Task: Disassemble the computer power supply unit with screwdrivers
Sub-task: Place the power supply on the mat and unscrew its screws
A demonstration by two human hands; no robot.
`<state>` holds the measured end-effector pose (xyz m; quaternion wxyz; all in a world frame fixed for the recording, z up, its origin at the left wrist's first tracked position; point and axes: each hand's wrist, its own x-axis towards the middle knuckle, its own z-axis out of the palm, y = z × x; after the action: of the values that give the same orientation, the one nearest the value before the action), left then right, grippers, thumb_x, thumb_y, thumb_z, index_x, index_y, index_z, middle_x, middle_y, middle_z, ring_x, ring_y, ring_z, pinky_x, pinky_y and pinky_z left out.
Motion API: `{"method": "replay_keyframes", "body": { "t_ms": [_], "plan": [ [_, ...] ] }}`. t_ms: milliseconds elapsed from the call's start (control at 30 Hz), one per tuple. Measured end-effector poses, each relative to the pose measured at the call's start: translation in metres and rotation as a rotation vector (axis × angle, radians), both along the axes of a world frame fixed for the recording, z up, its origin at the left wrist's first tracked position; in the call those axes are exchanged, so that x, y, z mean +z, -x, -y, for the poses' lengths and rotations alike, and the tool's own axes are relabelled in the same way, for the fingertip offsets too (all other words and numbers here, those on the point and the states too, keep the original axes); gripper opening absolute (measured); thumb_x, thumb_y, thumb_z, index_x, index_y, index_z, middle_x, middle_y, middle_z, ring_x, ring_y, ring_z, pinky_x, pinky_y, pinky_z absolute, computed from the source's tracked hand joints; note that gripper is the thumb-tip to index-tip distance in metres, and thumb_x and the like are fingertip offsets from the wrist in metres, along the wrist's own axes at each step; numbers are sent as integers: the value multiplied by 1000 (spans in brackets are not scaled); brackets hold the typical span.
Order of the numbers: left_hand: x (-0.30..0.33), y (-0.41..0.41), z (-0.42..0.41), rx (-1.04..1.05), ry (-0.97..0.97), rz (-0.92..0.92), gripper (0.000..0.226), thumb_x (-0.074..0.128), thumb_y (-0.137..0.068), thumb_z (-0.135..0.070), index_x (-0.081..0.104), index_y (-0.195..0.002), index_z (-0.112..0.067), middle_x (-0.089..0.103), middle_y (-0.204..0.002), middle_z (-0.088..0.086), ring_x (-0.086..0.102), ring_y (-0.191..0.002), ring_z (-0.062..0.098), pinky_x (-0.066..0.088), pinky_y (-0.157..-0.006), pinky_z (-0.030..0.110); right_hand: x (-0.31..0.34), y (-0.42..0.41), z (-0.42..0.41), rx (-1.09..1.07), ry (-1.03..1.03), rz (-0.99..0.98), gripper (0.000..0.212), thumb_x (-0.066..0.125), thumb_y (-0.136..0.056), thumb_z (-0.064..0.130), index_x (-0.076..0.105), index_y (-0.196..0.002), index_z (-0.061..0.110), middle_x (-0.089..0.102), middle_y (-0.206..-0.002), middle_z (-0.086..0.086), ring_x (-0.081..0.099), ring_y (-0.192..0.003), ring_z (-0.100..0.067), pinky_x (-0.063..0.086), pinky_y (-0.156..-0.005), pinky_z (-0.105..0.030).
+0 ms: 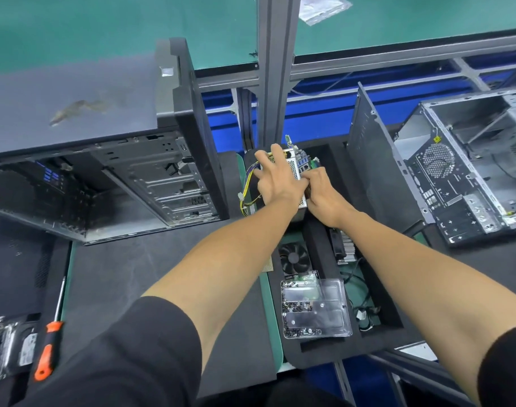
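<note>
**Both hands on the power supply at the far end of the foam tray**

The left hand (276, 179) lies over the top of the power supply (295, 168), fingers (277, 154) spread wide and bent down over its far edge, gripping the metal box. The right hand (321, 190) is pressed against the near right side of the box, fingers curled tight; whether they pinch anything cannot be told, since the left hand covers that spot. The two hands touch at the knuckles.

The supply sits at the far end of a black foam tray (309, 359), standing above it. Left of the left fingers, a bundle of yellow and black wires (248, 189) hangs off the box. Near the wrists, in the tray, lie a fan (295, 258) and a clear box of screws (315, 308).

Well left of the hands stands an open case (110, 177); well right, a second case (468, 160). A screwdriver (49, 345) with an orange handle lies untouched by the left sleeve.
</note>
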<state>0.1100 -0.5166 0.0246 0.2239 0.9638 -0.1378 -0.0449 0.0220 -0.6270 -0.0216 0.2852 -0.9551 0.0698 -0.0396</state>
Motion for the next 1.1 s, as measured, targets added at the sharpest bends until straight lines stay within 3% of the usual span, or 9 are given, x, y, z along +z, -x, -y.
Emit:
{"method": "replay_keyframes", "body": {
  "t_ms": [167, 367, 500, 667, 833, 967, 1100],
  "plan": [
    [24, 0, -19, -31, -28, 16, 94, 87, -65, -54, 27, -128, -19, 28, -134, 13, 54, -94, 34, 39, -52, 33, -5, 0, -8, -66, -71, -56, 49, 49, -85, -2, 35, -128, 16, 28, -119, 3, 39, -105, -21, 50, -85, -53],
    [47, 6, -51, -210, -124, 84, 96, 87, -65, -51, 28, -133, -18, 27, -135, 14, 54, -93, 35, 43, -55, 32, -4, -9, -14, -65, 85, -89, 45, 55, -88, 2, 39, -130, 5, 34, -120, -7, 37, -110, -24, 40, -91, -39],
    [56, 15, -80, -358, -162, 109, 94, 87, -65, -51, 29, -131, -17, 29, -134, 15, 52, -87, 35, 45, -56, 36, -3, -13, -26, -135, 218, -129, 36, 60, -88, 6, 46, -121, 1, 41, -118, -18, 38, -106, -32, 38, -90, -46],
    [53, 26, -131, -469, -118, 70, 81, 88, -62, -44, 33, -116, -19, 26, -119, 7, 52, -84, 33, 56, -61, 43, 0, -15, -55, -287, 258, -136, 40, 58, -84, -2, 50, -123, 0, 43, -124, -25, 42, -109, -40, 37, -94, -49],
    [36, 27, -187, -448, -27, 32, 76, 88, -56, -42, 34, -107, -24, 23, -111, 1, 54, -73, 26, 44, -51, 37, 1, -20, -101, -401, 352, -131, 39, 63, -88, 13, 53, -125, 10, 46, -127, -19, 43, -115, -40, 35, -98, -48],
    [23, 19, -240, -368, 55, 2, 73, 81, -52, -45, 32, -104, -29, 23, -109, -4, 57, -71, 22, 50, -57, 35, -2, -25, -145, -237, 233, -91, 30, 64, -91, 20, 55, -119, 15, 47, -119, -11, 43, -109, -33, 35, -91, -45],
    [7, 8, -293, -248, 133, -41, 75, 77, -47, -53, 30, -104, -38, 23, -111, -9, 58, -74, 15, 50, -59, 33, -5, -20, -190, -95, -163, -146, 22, 61, -91, 20, 52, -111, 17, 54, -107, -3, 50, -101, -25, 43, -88, -44]
  ]
}}
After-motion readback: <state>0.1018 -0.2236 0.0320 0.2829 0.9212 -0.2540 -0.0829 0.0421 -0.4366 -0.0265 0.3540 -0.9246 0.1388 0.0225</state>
